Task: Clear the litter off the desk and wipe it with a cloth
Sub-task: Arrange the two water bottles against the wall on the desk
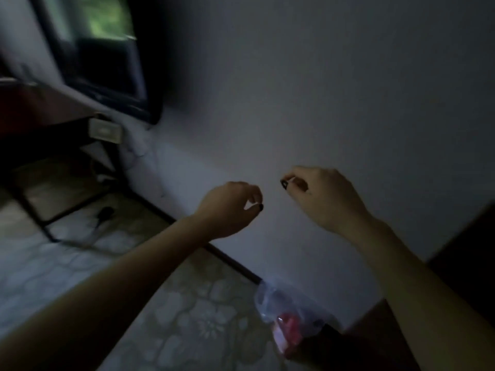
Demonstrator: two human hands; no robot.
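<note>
Both arms reach out in front of a pale wall in a dim, blurred view. My left hand [233, 207] hangs with its fingers loosely curled, thumb and forefinger slightly apart, and nothing shows in it. My right hand [321, 196] has thumb and fingers pinched together on a thin pale scrap [292, 179], too blurred to name. Below my right forearm, by the foot of the wall, is a clear plastic bag [284, 314] with red and pink litter inside. I cannot tell whether it rests on the floor. The desk [40, 108], dark reddish, shows at the left edge.
A dark-framed window [107, 57] sits in the wall at upper left. A pale wall socket [105, 130] is beside the desk, with black desk legs and a cable on the patterned floor [187, 317]. A dark piece of furniture [471, 263] stands at the right.
</note>
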